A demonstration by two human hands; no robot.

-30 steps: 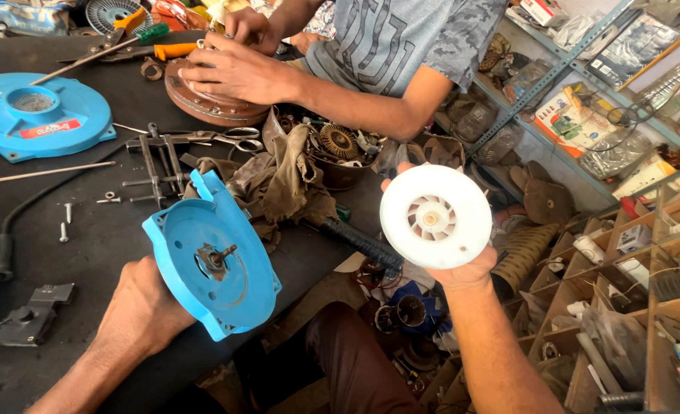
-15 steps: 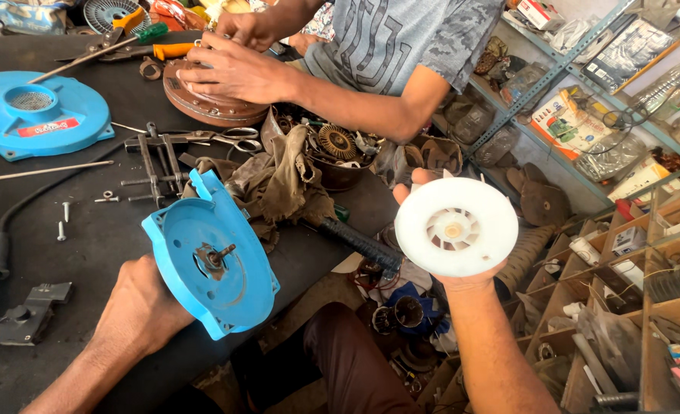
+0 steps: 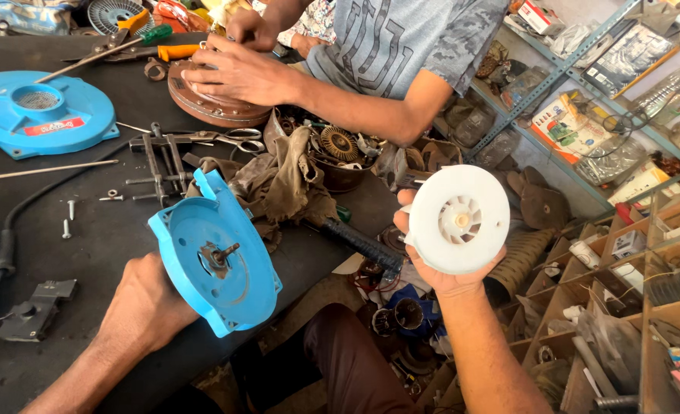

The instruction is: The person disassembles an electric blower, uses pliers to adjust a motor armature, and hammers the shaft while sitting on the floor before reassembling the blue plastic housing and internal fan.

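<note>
My left hand (image 3: 144,307) grips the back of a blue round motor cover (image 3: 216,254) with a short metal shaft at its centre, tilted upright at the near edge of the black table (image 3: 87,238). My right hand (image 3: 435,264) holds a white plastic impeller disc (image 3: 458,219) up beyond the table edge, its vaned face toward me. The two parts are apart.
Across the table a person in a grey shirt presses both hands (image 3: 236,69) on a brown round part (image 3: 213,103). Another blue cover (image 3: 37,111), scissors (image 3: 225,138), a puller tool (image 3: 160,161), a rag (image 3: 282,180), loose screws and screwdrivers (image 3: 137,46) lie around. Shelves (image 3: 623,153) of parts stand right.
My right hand has carried the white impeller a little to the right and lower. The blue cover in my left hand has stayed put. The other person's hands shifted slightly on the brown part.
</note>
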